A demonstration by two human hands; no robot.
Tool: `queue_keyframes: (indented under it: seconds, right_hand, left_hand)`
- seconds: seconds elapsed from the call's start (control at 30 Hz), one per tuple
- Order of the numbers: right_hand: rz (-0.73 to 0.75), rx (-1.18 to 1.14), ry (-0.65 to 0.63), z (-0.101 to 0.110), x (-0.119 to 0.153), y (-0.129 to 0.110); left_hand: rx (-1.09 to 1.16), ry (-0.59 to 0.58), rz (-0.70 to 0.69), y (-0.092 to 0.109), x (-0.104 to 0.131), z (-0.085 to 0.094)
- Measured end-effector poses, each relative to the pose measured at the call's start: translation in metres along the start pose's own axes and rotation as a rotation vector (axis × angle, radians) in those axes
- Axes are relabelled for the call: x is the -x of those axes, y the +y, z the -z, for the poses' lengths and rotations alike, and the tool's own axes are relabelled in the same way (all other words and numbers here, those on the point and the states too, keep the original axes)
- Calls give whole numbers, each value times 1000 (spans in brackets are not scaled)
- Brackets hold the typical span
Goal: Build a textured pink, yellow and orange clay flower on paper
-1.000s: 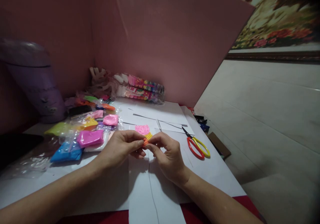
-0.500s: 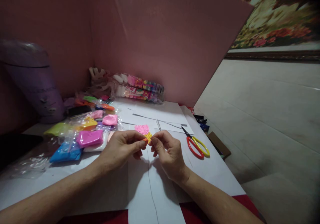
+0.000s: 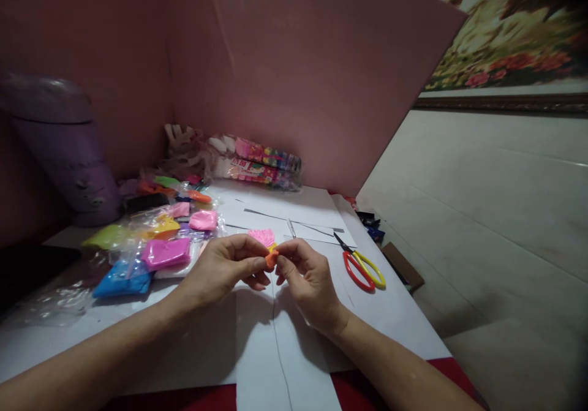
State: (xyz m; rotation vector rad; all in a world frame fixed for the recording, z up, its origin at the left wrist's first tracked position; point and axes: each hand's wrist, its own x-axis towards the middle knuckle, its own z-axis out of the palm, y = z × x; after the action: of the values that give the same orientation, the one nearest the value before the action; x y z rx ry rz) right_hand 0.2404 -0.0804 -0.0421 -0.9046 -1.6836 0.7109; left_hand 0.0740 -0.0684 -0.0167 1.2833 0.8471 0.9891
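Note:
Between the fingertips of my left hand [image 3: 225, 265] and my right hand [image 3: 307, 279] is a small piece of orange modelling clay [image 3: 271, 259]. Both hands pinch it over a white paper strip [image 3: 261, 362], which has a thin dark line running down it. Just behind the fingers lies a ridged pink clay shape [image 3: 261, 237]. A bit of yellow clay [image 3: 272, 247] shows below the pink, mostly hidden by the fingers and the orange piece.
Scissors [image 3: 361, 270] with red and yellow handles lie right of my right hand. A slim pointed tool [image 3: 291, 228] rests behind it. Bagged clay in magenta [image 3: 166, 253] and blue [image 3: 123, 280] lies at left, near a purple tumbler [image 3: 78, 172]. Plastic-wrapped packs [image 3: 257, 163] sit at the back.
More of the orange clay now shows between my fingertips, covering part of the yellow clay behind. Both hands stay in nearly the same place.

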Motion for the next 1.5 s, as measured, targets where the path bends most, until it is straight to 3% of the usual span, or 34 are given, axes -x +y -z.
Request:
queue_keyframes:
  seconds: [0.2, 0.33, 0.57, 0.77, 1.03, 1.33, 1.5]
  right_hand:
    - [161, 202, 32, 1, 1, -2]
    - [252, 269, -18, 1, 2, -5]
    - [188, 220, -2, -1, 1, -7]
    - [243, 188, -11, 0, 2, -5]
    - [147, 183, 15, -2, 1, -6]
    - [196, 180, 42, -2, 1, -3]
    - [171, 165, 9, -1, 2, -3]
  left_hand:
    - [-23, 7, 47, 2, 1, 0]
    - [-77, -17, 37, 0, -2, 2]
    - [-26, -22, 18, -2, -2, 3]
    - [81, -60, 86, -4, -2, 5]
    - [183, -31, 91, -9, -6, 6]
    - [-30, -18, 26, -2, -3, 0]
    - [3, -12, 54, -5, -4, 3]
